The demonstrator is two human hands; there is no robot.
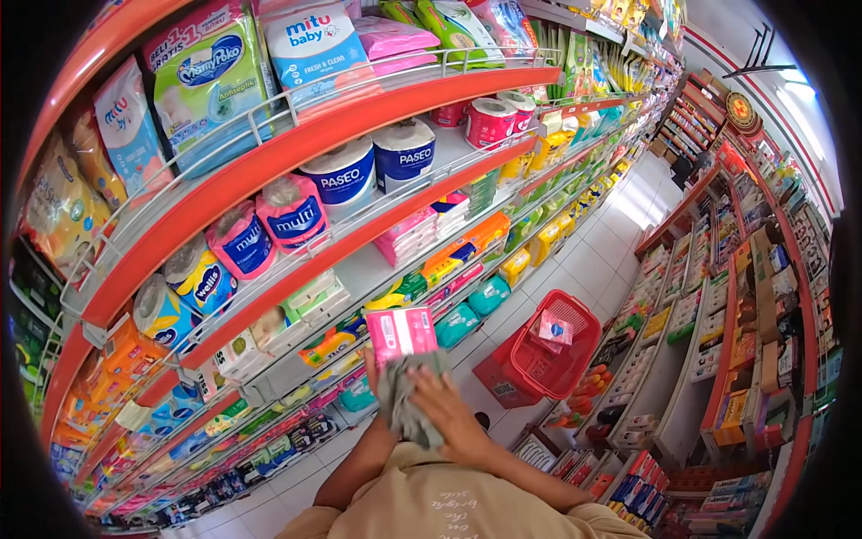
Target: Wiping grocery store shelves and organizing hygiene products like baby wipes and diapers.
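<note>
A pink-and-white plastic-wrapped pack (403,331) is held in front of my chest. My left hand (371,377) grips it from the left side, its fingers mostly hidden behind the pack and the cloth. Under my right hand (441,412) is a crumpled grey-green cloth (397,397), pressed over the pack's near end. Just beyond lies the shelf unit, where a stack of pink tissue packs (406,236) sits near a low white-and-green stack (316,296). Toilet rolls, among them a Paseo roll (341,176), line the shelf above.
To my right, a red plastic basket (495,370) stands on the tiled floor (569,283) with pink packs (555,330) inside. Wire rails and a red shelf edge (337,121) border the left shelves. Another stocked shelf unit (687,377) runs along the right side.
</note>
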